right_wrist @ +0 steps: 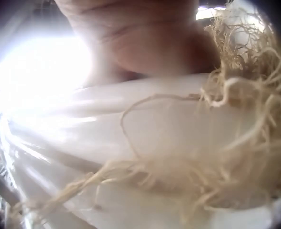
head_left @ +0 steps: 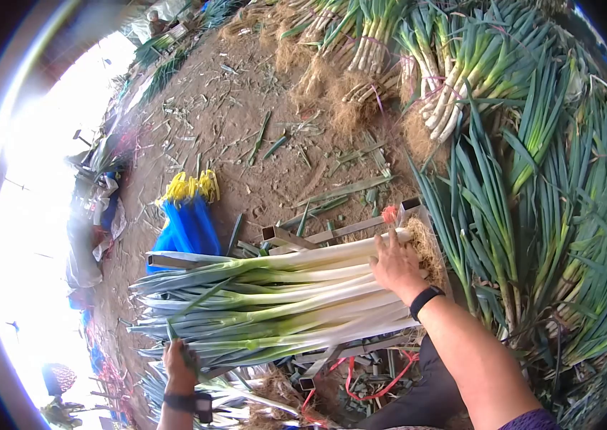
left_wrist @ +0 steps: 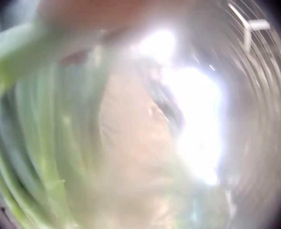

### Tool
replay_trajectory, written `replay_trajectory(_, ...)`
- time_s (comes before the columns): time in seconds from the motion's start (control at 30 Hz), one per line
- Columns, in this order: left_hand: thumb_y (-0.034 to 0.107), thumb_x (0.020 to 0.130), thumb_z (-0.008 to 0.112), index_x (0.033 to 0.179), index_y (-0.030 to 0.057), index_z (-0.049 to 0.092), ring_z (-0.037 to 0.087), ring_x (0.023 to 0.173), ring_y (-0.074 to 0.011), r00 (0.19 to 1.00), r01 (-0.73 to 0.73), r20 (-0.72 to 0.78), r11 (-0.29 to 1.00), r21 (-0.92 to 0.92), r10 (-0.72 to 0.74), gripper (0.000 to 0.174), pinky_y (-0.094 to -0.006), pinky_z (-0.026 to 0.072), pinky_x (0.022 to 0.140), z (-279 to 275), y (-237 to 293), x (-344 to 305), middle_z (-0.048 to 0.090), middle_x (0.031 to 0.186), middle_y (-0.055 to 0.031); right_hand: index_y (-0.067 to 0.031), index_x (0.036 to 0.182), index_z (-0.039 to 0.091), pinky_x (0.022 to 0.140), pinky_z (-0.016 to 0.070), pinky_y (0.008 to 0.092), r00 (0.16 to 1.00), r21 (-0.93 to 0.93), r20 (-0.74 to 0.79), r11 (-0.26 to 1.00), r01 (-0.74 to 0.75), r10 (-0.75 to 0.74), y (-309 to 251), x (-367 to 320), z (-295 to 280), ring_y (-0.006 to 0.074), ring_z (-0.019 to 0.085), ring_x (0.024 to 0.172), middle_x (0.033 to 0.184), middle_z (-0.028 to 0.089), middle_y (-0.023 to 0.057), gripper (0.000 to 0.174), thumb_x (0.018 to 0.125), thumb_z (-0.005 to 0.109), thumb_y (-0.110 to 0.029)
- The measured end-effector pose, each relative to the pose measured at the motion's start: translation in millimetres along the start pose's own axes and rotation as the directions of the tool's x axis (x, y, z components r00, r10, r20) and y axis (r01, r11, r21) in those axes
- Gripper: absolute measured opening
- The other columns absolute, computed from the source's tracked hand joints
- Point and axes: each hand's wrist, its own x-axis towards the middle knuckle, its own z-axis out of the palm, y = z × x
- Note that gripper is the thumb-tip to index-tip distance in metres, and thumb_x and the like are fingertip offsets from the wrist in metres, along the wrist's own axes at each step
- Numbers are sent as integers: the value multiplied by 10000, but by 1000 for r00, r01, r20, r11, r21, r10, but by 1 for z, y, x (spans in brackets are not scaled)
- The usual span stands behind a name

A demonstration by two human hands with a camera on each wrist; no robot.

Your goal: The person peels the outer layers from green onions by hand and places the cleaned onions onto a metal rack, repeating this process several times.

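Observation:
A wide row of leeks [head_left: 296, 304] lies across a metal frame, green leaves to the left and white shanks with roots to the right. My right hand [head_left: 398, 266] rests on the white shanks near the roots [head_left: 429, 251], fingers spread. The right wrist view shows the fingers [right_wrist: 145, 43] against the shiny shanks [right_wrist: 173, 124], beside stringy roots [right_wrist: 245, 95]. At the leafy end, on the near side, my left hand [head_left: 180, 365] pinches a green leaf [head_left: 199, 302] that slants up over the row. That leaf is blurred under the fingers in the left wrist view.
Square metal bars [head_left: 289, 238] of the frame stick out around the row. Blue mesh bags [head_left: 187, 226] with yellow ties lie beyond it. Bundled leeks [head_left: 490, 64] line the back and right. Below are more leeks [head_left: 235, 398] and a red strap [head_left: 352, 380]. Leaf scraps litter the soil [head_left: 225, 115].

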Motion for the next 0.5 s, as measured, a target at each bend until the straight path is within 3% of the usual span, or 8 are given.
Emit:
replay_trajectory(0.07,241,870,522,865,81,543,519,663,-174,961,215,147,968,128,-233,162,-332,449,565,-32,7,-37,521,762,-38,-82,1442,284,1072,250,441,1000,2,-2,1000,-3,3,0,-1,1,343,429,1265,1479,202,272,617,917,406,-381)
replay_trajectory(0.17,282,884,532,913,69,551,518,676,-171,998,-63,18,746,663,68,215,-316,438,558,-30,5,-21,527,778,-55,-83,1433,311,1062,261,438,999,-7,-32,1000,9,-9,-1,-5,4,345,448,1247,1478,204,276,614,908,419,-383)
replay_trajectory(0.2,226,881,559,970,37,552,539,723,-184,943,-300,107,662,687,316,208,-313,461,634,-10,2,-16,540,810,-69,-85,1431,317,1059,262,438,999,-14,-43,1000,17,-17,1,-3,6,347,449,1245,1476,207,277,614,904,424,-384)
replay_trajectory(0.27,11,786,617,1091,-2,558,538,1064,-249,577,-810,418,424,406,701,311,-345,430,917,59,-12,-37,559,1043,-119,-87,1417,349,1057,259,438,1000,83,-9,997,-2,3,2,-5,-2,355,434,1254,1470,223,279,608,892,443,-379)
replay_trajectory(0.3,8,741,651,1128,6,556,511,1124,-303,311,-837,705,-167,520,637,399,-380,411,954,111,5,-79,545,1132,-157,-88,1415,354,1056,260,436,1000,79,-16,997,-4,6,2,-5,0,351,434,1254,1469,223,280,606,890,448,-376)
replay_trajectory(0.37,56,726,671,1053,22,598,520,1094,-330,302,-922,805,-57,383,511,337,-390,400,968,188,0,-84,570,1109,-167,-88,1410,363,1054,261,432,999,68,-48,998,-7,10,3,-3,4,343,434,1255,1467,225,282,603,886,456,-370)
replay_trajectory(0.43,210,738,693,1026,30,636,542,1067,-341,322,-907,889,-163,388,327,344,-385,411,956,246,-17,-20,611,1033,-176,-73,1389,395,1042,278,426,994,63,-107,998,11,-5,4,-5,7,327,455,1235,1451,256,286,594,871,474,-352)
replay_trajectory(0.5,328,758,678,1061,28,637,579,1018,-333,448,-829,894,-367,421,15,429,-362,433,909,289,-25,16,647,995,-176,-60,1372,420,1028,297,424,989,75,-149,997,16,-5,5,-3,11,322,473,1214,1439,280,284,588,858,489,-337)
